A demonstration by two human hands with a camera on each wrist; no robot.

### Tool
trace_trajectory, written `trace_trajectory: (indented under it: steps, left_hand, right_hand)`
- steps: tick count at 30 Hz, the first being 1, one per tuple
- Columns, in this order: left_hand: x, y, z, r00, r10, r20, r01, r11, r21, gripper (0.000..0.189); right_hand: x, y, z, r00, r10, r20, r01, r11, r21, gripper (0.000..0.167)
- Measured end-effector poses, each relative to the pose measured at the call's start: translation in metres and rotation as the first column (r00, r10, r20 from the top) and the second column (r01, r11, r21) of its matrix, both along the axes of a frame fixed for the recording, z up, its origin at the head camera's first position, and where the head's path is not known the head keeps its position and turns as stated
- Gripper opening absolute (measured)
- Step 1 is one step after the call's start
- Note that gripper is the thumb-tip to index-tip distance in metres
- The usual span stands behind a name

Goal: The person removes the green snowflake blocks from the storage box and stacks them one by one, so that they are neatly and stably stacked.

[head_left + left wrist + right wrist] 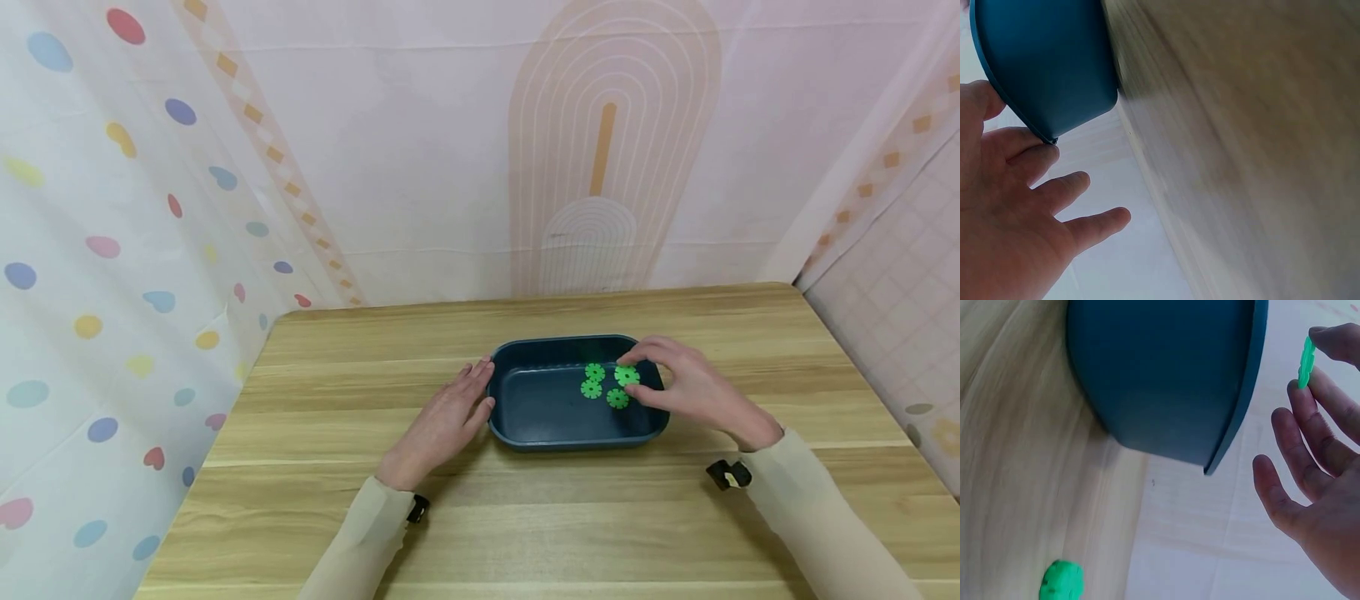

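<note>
A dark blue rectangular tray (pixel 555 408) stands on the table. Inside, toward its right end, lie three small green notched discs, among them a lower disc (pixel 618 399) and a left one (pixel 591 389). My right hand (pixel 693 387) reaches over the tray's right end. It pinches another green notched disc (pixel 1305 362) by its edges between thumb and fingertips, above the rim. My left hand (pixel 446 421) rests against the tray's left end, its fingers (pixel 1054 190) extended and spread, with thumb and fingertips at the rim.
A green piece (pixel 1061 580) lies on the table outside the tray in the right wrist view. The wood-grain table (pixel 525 533) ends at a patterned curtain (pixel 420 167) behind, with more curtain at both sides. Dark wrist devices sit below both sleeves.
</note>
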State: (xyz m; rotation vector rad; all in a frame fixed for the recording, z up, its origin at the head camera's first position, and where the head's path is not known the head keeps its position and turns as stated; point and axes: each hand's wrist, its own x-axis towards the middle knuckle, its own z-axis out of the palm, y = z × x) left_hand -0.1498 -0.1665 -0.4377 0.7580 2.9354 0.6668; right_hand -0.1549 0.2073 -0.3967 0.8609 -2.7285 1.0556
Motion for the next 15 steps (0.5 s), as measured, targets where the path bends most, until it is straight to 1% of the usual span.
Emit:
trace_trajectory:
  steps: [4, 9, 15]
  left_hand:
    - [0.0, 0.0, 0.001, 1.0, 0.002, 0.008, -0.001, 1.0, -0.009, 0.058]
    - [0.0, 0.0, 0.001, 1.0, 0.0, 0.006, 0.0, 1.0, -0.02, 0.058]
    - [0.0, 0.0, 0.001, 1.0, -0.002, 0.002, 0.002, 1.0, -0.021, 0.058]
  right_hand:
    - [0.003, 0.007, 0.0, 1.0, -0.016, -0.01, 0.016, 1.0, -0.006, 0.026]
    - [0.004, 0.015, 0.0, 0.998, -0.027, -0.062, 0.026, 1.0, -0.016, 0.027]
    - [0.008, 0.026, 0.002, 0.996, -0.067, -0.055, 0.066, 0.998, -0.023, 0.026]
